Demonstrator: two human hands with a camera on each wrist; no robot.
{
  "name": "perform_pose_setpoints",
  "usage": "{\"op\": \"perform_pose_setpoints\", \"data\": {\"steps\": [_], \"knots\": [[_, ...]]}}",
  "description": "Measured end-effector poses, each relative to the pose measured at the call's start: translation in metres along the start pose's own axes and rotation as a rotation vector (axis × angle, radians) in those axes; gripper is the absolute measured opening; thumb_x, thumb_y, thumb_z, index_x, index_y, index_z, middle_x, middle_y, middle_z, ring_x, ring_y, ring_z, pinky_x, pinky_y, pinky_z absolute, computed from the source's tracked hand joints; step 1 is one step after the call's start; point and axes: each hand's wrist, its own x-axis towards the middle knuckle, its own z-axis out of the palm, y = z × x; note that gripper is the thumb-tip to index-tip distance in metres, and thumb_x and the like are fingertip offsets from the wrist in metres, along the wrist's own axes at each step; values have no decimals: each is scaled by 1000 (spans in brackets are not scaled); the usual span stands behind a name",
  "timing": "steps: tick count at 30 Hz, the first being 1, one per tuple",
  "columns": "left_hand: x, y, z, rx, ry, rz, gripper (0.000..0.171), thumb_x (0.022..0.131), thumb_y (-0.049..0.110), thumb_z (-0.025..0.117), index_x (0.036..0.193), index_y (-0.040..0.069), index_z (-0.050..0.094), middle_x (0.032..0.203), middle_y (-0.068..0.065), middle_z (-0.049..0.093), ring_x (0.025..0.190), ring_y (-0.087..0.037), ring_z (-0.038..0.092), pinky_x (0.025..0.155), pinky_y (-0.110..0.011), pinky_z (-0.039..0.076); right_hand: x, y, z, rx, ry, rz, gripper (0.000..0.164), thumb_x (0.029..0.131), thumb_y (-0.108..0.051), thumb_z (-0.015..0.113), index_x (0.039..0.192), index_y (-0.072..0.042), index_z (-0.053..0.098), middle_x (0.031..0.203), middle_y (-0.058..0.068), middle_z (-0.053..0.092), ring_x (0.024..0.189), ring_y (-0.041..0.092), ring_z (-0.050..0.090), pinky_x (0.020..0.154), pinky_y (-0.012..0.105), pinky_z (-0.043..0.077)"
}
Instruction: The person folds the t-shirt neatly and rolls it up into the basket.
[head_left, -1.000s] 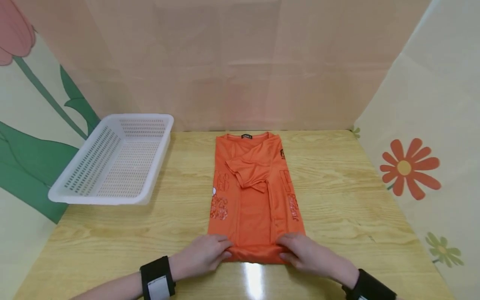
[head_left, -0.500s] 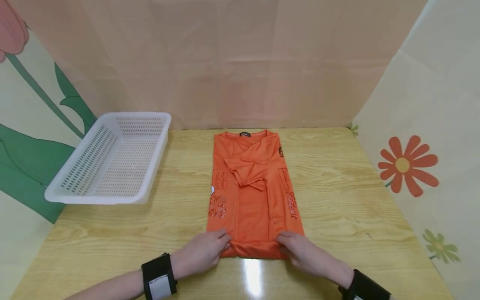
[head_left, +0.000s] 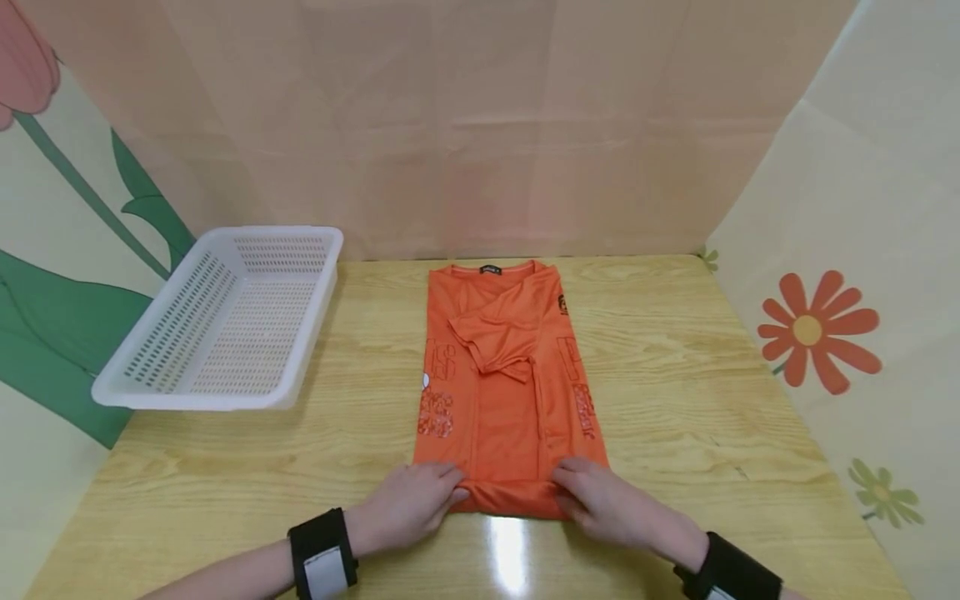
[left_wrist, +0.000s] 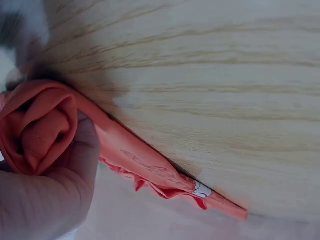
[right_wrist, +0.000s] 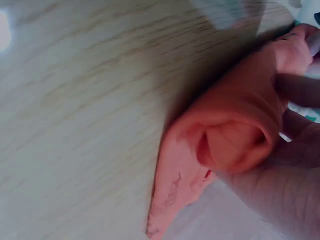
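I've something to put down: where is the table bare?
The table is bare right of the shirt, towards the flowered wall, and on the left between shirt and basket. It is crowded at the shirt's near edge, where the left hand and right hand grip it.

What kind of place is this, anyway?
Perhaps a small staged work corner: a wood-grain table holding an orange T-shirt, a peach backdrop behind it, and flower-printed panels at both sides.
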Motion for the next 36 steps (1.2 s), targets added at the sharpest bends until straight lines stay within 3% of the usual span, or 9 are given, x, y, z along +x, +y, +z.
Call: {"op": "perform_pose_setpoints", "data": {"steps": [5, 8, 12, 15, 19, 23, 27, 31, 36], "knots": [[1, 0, 0, 8, 45, -12, 28, 112, 34, 49, 113, 17, 72, 108, 1, 73, 99, -14, 69, 77, -33, 58, -1, -43, -31, -102, 4, 45, 47, 97, -42, 75, 132, -13, 65, 121, -1, 67, 109, 19, 66, 90, 41, 58], [2, 0, 1, 24, 46, -34, 31, 112, 32, 48, 122, 16, 71, 126, -4, 72, 116, -21, 68, 84, -42, 61, 1, -51, -30, -199, 85, 4, 41, 93, -39, 80, 123, -15, 69, 113, -4, 68, 100, 15, 65, 83, 36, 58], [2, -1, 2, 49, 43, -40, 32, 112, 32, 46, 124, 15, 70, 129, -5, 70, 118, -22, 66, 80, -43, 61, 3, -50, -23, -293, 181, -45, 21, 88, -25, 83, 105, -18, 73, 97, -8, 70, 87, 10, 63, 72, 28, 54], [1, -1, 4, 108, 63, -15, 34, 113, 35, 43, 123, 15, 69, 122, -2, 70, 111, -20, 66, 76, -38, 59, 6, -48, -23, -242, 158, -10, 14, 89, -17, 82, 99, -19, 74, 92, -9, 71, 84, 8, 64, 70, 26, 54], [-1, -1, 6, 235, 96, 49, 46, 113, 47, 39, 130, 14, 66, 124, -1, 70, 113, -19, 68, 86, -36, 60, 9, -46, -27, -117, 101, 59, 11, 91, -12, 79, 99, -18, 73, 92, -9, 69, 83, 6, 64, 71, 26, 54], [-2, 0, 8, 344, 104, 103, 53, 111, 56, 38, 137, 16, 62, 129, 0, 69, 116, -18, 68, 91, -35, 59, 9, -46, -29, -131, 109, 66, 10, 92, -14, 79, 99, -16, 72, 93, -7, 65, 83, 6, 61, 71, 27, 53], [-2, 1, 8, 320, 105, 90, 48, 112, 50, 38, 132, 16, 64, 127, -1, 70, 114, -18, 68, 84, -34, 60, 10, -48, -28, -146, 83, 118, 9, 94, -14, 77, 98, -16, 69, 93, -7, 65, 82, 7, 62, 69, 27, 53], [-2, 1, 7, 253, 96, 51, 47, 114, 45, 36, 134, 14, 65, 129, -2, 71, 118, -21, 69, 84, -37, 60, 13, -46, -28, -72, 55, 151, 8, 97, -13, 73, 92, -18, 69, 86, -8, 66, 77, 3, 60, 66, 25, 51], [-1, 1, 8, 352, 125, 84, 50, 111, 52, 42, 145, 18, 57, 130, 1, 69, 115, -18, 69, 85, -36, 60, 18, -39, -29, 34, 41, 131, 20, 99, -12, 70, 82, -19, 63, 76, -12, 59, 69, -4, 49, 62, 21, 43]]}}
